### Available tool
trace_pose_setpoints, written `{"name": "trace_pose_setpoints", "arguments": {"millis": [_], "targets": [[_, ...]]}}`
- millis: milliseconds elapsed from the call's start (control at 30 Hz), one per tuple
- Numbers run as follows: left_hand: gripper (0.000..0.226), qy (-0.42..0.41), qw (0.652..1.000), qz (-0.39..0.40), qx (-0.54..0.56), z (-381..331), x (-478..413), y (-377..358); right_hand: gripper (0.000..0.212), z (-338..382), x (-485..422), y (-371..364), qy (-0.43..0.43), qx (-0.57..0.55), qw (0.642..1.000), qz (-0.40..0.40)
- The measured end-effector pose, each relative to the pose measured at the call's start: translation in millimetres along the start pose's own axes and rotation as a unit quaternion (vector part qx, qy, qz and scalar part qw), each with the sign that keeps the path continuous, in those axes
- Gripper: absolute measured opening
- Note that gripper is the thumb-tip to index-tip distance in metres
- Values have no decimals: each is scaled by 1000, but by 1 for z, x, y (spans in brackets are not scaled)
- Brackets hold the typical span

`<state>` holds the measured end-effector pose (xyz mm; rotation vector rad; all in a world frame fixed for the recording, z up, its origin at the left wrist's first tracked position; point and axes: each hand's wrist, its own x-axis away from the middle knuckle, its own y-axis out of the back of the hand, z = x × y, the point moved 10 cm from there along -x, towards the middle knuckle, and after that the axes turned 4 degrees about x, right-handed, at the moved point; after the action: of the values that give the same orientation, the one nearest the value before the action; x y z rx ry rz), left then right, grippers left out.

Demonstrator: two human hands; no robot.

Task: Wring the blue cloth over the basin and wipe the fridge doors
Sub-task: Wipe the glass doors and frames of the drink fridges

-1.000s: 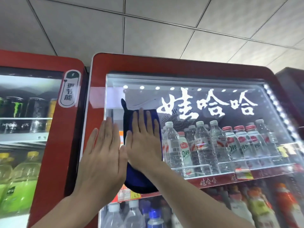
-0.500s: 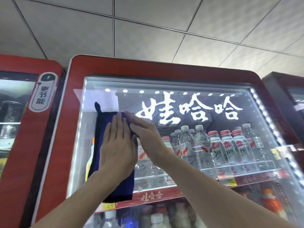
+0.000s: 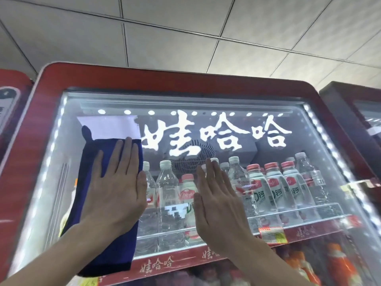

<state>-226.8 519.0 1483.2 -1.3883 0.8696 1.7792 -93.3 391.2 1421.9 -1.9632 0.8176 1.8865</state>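
Because the left hand (image 3: 115, 188) lies flat, fingers straight, on the blue cloth (image 3: 111, 250), the cloth is pinned spread against the upper left glass of the fridge door (image 3: 185, 81), likely for a broad wiping stroke; the right hand (image 3: 214, 203), likewise flat and grasping nothing, is near but apart from the cloth, perhaps bracing on the glass, though contact is unclear; behind the glass stand bottles (image 3: 272, 186) on a shelf.

Bright indoor scene, fridge door (image 3: 165, 81) lit from within by white LED dots (image 3: 127, 112) — lettering (image 3: 226, 129) blown out, frame edges bowed by the wide lens, lower bottles (image 3: 338, 265) blurred.
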Motion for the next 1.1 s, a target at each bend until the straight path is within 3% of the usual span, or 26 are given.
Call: {"name": "trace_pose_setpoints", "arguments": {"millis": [200,400,600,700,867,1100], "targets": [[68,-12,1000,-8,4,-40,-6,-13,62,-32,3,8,3,-22,1000,-4],[68,-33,999,-2,14,-108,-7,-34,69,-71,13,38,-15,-55,995,-82],[65,-58,998,9,30,-179,-9,-56,79,-107,26,30,1,-53,998,-27],[63,-74,996,15,39,-171,-10,-52,76,-106,35,24,20,-57,998,-8],[64,-18,1000,7,15,-113,-18,-32,67,-109,35,17,22,-43,999,20],[64,-23,1000,18,-5,-113,-19,-32,65,-110,24,11,23,20,998,62]]}}
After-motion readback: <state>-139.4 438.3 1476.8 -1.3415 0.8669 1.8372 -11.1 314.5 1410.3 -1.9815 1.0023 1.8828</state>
